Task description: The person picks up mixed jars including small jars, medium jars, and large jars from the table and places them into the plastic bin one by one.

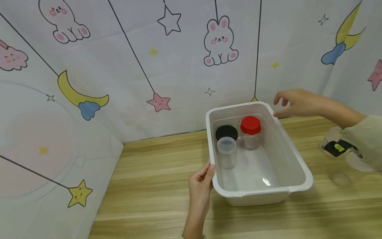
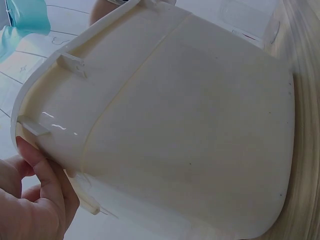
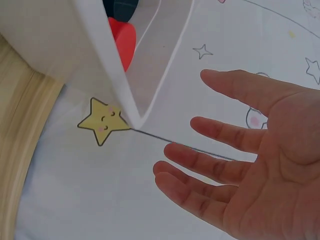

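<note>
A white plastic basin (image 1: pixel 268 186) stands on the wooden table, its underside tilted toward the left wrist view. Inside, at its far end, are a clear jar with a red lid (image 1: pixel 250 125), a black lid (image 1: pixel 226 132) and a clear, open-looking plastic jar (image 1: pixel 227 156) in front of that lid. My left hand (image 1: pixel 200 186) grips the basin's left rim, thumb on top and fingers underneath. My right hand (image 1: pixel 295 102) hovers beside the far right corner of the rim, fingers spread and holding nothing; the right wrist view shows a gap between it and the basin (image 3: pixel 95 45).
On the right, a clear container with a black and yellow label (image 1: pixel 338 148) stands partly behind the right sleeve. A clear round disc (image 1: pixel 341 179) lies on the table (image 1: pixel 155 172) nearby. A white curtain (image 1: pixel 185 73) printed with stars and rabbits hangs behind the table.
</note>
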The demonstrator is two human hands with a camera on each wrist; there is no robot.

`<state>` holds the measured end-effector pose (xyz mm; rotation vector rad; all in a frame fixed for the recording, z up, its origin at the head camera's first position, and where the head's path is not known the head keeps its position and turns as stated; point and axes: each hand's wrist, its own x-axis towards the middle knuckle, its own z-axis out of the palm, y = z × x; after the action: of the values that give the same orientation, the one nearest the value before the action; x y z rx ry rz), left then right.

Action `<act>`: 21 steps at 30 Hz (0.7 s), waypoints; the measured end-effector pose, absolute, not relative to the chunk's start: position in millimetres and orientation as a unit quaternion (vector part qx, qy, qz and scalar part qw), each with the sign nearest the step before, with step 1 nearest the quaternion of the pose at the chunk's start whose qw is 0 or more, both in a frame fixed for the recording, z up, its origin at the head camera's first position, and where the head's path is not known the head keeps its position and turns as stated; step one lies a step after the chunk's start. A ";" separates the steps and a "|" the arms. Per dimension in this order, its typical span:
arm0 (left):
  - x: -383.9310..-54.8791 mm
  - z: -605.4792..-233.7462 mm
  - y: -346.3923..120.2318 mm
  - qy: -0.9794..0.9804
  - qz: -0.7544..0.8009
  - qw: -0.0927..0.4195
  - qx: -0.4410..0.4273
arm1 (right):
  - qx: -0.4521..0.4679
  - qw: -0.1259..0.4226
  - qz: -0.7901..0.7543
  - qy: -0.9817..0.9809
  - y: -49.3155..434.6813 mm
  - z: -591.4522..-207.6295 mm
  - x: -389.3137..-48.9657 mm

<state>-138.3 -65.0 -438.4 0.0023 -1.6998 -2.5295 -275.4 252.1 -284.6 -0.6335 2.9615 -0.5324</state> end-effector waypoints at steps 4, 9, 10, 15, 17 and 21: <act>-138.5 -438.9 -64.9 -0.557 -0.829 0.049 -0.001 | -0.198 0.032 -0.170 0.965 263.5 -285.9 -275.7; -138.6 -438.4 -64.8 -0.559 -0.828 0.050 -0.002 | -0.184 0.031 -0.156 0.970 276.8 -287.8 -276.1; -138.7 -438.2 -64.8 -0.559 -0.828 0.050 -0.002 | -0.182 0.031 -0.153 0.971 279.5 -288.1 -275.9; -139.2 -437.4 -64.7 -0.561 -0.826 0.052 -0.005 | -0.171 0.033 -0.143 0.974 293.9 -288.7 -272.6; -139.3 -437.4 -64.8 -0.561 -0.826 0.052 -0.006 | -0.166 0.036 -0.139 0.976 299.9 -289.2 -270.7; -139.5 -437.8 -65.1 -0.562 -0.825 0.051 -0.008 | -0.156 0.039 -0.123 0.979 310.7 -291.3 -268.3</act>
<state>-139.5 -65.1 -437.8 -0.0229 -1.7110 -2.5109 -268.3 310.7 -291.3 -0.4788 3.0031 -0.3768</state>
